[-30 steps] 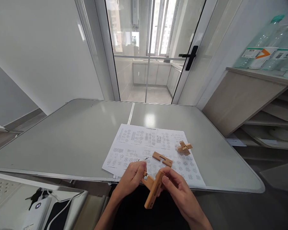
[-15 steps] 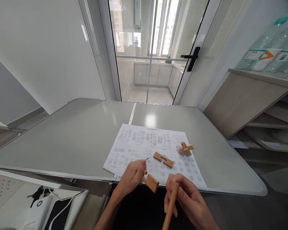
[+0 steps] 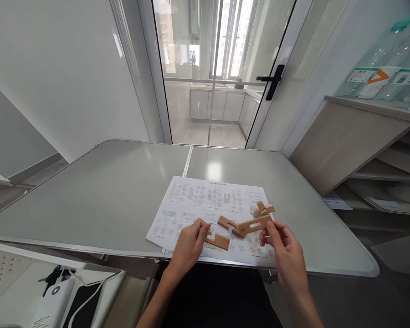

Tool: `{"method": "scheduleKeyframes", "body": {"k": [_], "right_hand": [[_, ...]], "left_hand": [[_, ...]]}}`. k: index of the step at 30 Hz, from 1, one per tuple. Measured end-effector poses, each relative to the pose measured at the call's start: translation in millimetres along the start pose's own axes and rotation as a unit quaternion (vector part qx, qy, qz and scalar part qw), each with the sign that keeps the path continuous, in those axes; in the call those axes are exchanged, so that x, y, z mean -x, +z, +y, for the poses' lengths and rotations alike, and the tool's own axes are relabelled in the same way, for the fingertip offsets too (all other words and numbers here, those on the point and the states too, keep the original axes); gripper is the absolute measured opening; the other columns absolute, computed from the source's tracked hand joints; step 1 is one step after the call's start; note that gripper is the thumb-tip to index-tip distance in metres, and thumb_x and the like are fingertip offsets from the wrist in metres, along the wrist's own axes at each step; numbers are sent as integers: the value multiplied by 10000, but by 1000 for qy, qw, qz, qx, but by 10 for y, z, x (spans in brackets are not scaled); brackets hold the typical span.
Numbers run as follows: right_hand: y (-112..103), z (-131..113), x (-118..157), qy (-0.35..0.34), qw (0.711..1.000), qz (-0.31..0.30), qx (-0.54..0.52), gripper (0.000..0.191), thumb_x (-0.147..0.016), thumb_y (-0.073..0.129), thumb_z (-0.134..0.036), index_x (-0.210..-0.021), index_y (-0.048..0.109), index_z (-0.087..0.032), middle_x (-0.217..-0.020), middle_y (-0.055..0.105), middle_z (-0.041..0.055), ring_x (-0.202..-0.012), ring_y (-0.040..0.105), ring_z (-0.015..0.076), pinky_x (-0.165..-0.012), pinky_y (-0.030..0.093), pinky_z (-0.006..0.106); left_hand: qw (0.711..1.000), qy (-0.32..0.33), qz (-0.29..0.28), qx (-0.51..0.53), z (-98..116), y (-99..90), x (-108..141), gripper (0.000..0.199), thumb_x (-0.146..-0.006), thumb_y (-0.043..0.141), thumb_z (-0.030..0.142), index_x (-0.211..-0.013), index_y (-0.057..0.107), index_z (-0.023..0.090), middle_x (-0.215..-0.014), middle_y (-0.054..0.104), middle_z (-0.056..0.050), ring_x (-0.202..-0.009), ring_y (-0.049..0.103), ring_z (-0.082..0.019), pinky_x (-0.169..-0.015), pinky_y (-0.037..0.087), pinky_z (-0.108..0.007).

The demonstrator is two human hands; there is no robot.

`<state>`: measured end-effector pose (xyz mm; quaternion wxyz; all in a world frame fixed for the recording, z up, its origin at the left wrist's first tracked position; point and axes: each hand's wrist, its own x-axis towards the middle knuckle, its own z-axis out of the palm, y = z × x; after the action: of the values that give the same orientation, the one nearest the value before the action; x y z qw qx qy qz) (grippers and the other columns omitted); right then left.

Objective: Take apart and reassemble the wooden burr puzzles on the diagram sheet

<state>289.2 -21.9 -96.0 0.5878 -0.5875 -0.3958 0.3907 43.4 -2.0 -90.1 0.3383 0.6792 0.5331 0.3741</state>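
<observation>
Slotted piece (image 3: 246,227) is now showing up over the sheet, having come fwd from low by the lap w/ the R hand (image 3: 287,246); L-hand piece is also sitting a bit higher in view. Nearest, lower L: white unit (image 3: 7,282) is carrying a power bank (image 3: 51,303), a flat dark item (image 3: 84,298) and a pale cable (image 3: 77,312). L hand (image 3: 193,239) is clamping the L end of a notched piece (image 3: 221,242), thumb on top, free end pointing R, over the near part of the sheet. R hand is pinching the R end of the slotted piece btwn thumb and fingers; piece is tilting, R end higher in view, L end overlapping the lying piece (image 3: 222,222); contact btwn the two: can't tell. Both held pcs are staying apart. Lying piece, wood, notch in its edge, is resting on the printed sheet (image 3: 174,205), which is lying on the grey table (image 3: 89,196) near its front edge. Crossed wood assembly (image 3: 263,209) is standing at the sheet's R side, just beyond the slotted piece. Farther R, wood-tone shelf unit (image 3: 331,136) is holding clear bottles w/ green trim (image 3: 379,77). Beyond the table, a glazed door (image 3: 187,100) w/ black handle (image 3: 274,82) is facing the wearer; pale cabinets (image 3: 217,105) are showing thru the glass.
</observation>
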Motion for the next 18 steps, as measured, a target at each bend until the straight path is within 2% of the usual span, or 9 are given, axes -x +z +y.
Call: {"method": "scheduleKeyframes", "body": {"k": [4, 10, 15, 18], "right_hand": [[33, 98, -87, -1, 998, 5, 56, 456, -912, 654, -660, -965, 642, -206, -828, 710, 41, -717, 638, 206, -652, 544, 318], [73, 256, -130, -3, 992, -1, 124, 471, -931, 602, -673, -1008, 645, -211, -853, 757, 55, -772, 691, 231, -712, 553, 346], [62, 300, -144, -20, 985, 3, 171, 481, -935, 588, -656, -1065, 674, -201, -958, 777, 94, -870, 712, 279, -746, 552, 378], [74, 307, -158, -29, 983, 10, 182, 488, -916, 622, -642, -1104, 688, -196, -987, 782, 97, -916, 718, 286, -772, 551, 373]], "left_hand": [[1000, 4, -14, -20, 43, -4, -1, 383, -1092, 389, 472, -915, 614, 218, -719, 582, 23, -651, 532, -168, -637, 388, -278], [999, 4, -24, -46, 64, 18, -2, 313, -1079, 438, 458, -986, 627, 227, -783, 654, 10, -682, 577, -177, -641, 413, -277], [996, -7, 13, -89, 24, 67, -7, 287, -1043, 511, 488, -1129, 621, 238, -824, 664, 8, -662, 594, -176, -623, 461, -284], [990, 20, 22, -140, -11, 99, -15, 303, -1031, 533, 471, -1213, 612, 242, -962, 676, -15, -622, 587, -155, -633, 489, -303]]}}
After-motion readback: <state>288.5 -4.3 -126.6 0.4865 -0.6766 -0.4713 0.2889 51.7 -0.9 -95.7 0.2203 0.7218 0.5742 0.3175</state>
